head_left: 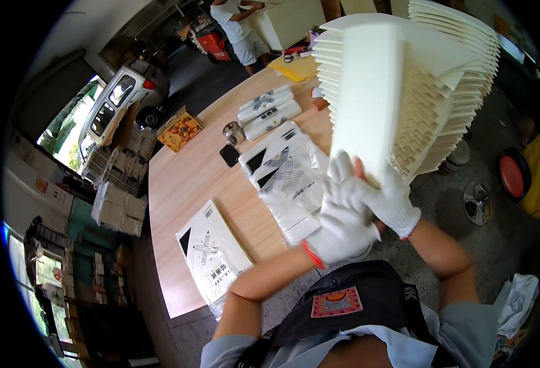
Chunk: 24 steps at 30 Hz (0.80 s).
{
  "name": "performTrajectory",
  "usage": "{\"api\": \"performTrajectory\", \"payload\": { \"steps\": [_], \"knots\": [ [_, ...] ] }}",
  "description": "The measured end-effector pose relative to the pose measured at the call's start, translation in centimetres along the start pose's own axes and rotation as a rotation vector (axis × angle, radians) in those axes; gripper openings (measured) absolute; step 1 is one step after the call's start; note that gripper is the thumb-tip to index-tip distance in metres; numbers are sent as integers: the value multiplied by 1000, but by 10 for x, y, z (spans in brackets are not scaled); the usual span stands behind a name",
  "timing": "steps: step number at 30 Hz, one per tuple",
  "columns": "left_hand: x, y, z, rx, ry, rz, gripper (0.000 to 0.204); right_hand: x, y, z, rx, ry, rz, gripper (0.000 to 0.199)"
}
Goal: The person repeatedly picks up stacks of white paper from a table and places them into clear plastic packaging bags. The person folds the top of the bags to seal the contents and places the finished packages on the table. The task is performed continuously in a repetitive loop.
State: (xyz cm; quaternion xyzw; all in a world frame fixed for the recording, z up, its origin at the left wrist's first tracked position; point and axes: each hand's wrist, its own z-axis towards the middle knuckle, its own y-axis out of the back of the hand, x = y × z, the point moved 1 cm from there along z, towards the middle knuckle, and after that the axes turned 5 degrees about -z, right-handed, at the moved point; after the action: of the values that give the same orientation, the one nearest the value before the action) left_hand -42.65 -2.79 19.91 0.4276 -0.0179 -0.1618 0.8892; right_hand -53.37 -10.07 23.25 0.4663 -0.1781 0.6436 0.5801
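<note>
Both my hands wear white gloves with some bare skin showing at the digits, and they overlap at the near end of a tall stack of white paper sheets (368, 104). My left hand (343, 230) is smeared by motion, so its grip does not show. Across it reaches my right hand (389, 199), fingers stretched out toward the left. Whether either hand presses on the paper is unclear. Just left of them lie plastic-wrapped paper packs (288, 168) with a crossed-pencil print. A similar wrapped pack (211, 251) sits at the table's near left edge.
The wood-grain table (178, 178) also bears two rolled white packs (270, 113), a metal tin (233, 132), a black phone (229, 156), a box of orange fruit (181, 130) and yellow sheets (294, 67). Fanned white sheets (460, 67) rise at right. A person (236, 30) stands beyond the table.
</note>
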Motion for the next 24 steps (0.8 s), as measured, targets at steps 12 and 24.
{"api": "performTrajectory", "payload": {
  "steps": [12,24],
  "knots": [
    [193,-30,-48,95,677,-860,41,-51,22,-92,632,201,-905,23],
    [59,-24,-111,33,-134,-790,18,-128,-59,-56,569,-653,73,41]
  ]
}}
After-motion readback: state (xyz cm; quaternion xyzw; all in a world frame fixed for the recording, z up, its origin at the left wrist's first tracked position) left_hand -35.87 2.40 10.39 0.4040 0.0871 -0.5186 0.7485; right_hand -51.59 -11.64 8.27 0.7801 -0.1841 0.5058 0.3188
